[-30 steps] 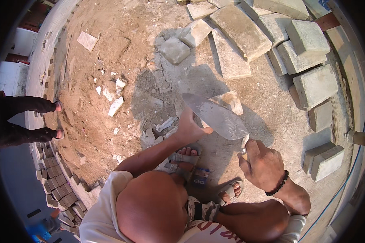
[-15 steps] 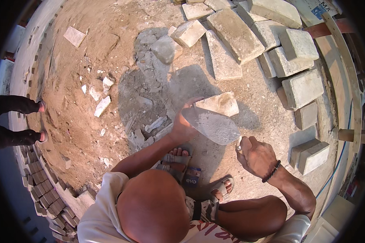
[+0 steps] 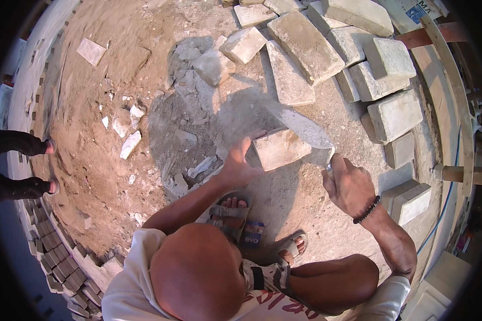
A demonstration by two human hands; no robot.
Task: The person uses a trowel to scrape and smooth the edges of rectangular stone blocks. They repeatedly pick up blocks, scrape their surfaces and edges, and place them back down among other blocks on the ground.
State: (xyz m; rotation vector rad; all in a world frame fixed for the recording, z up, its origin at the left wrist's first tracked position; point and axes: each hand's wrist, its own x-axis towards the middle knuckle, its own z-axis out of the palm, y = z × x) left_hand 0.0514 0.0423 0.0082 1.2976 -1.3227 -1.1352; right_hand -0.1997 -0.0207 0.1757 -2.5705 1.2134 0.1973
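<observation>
**Left hand (image 3: 240, 165) grips a pale block (image 3: 281, 148), right hand (image 3: 349, 184) a trowel (image 3: 305, 125)**

At the far left, 2 dark-trousered legs (image 3: 19, 143) of another person stand at the edge of the sandy ground (image 3: 85, 134). Below them is a stack of small paving bricks (image 3: 59, 257); above and to the right, a flat tile piece (image 3: 91, 52) lies on the sand, and nearer the middle there are white broken chunks (image 3: 130, 144).

The left hand's fingers are parted around the left end of the block, which sits in front of the person's 2 sandalled feet (image 3: 233, 212). A dark blue packet (image 3: 252, 234) lies between the feet. The trowel's blade slants across the block's upper right edge, its tip blurred; whether it touches cannot be told. The right hand's fingers are curled firmly around the trowel handle, with a dark beaded bracelet (image 3: 367, 210) at the wrist.

Beyond is a loose heap of pale blocks (image 3: 308, 48). Further right, 2 blocks (image 3: 412, 204) stand side by side, near a blue line (image 3: 435, 227) and a wooden rail (image 3: 455, 101).
</observation>
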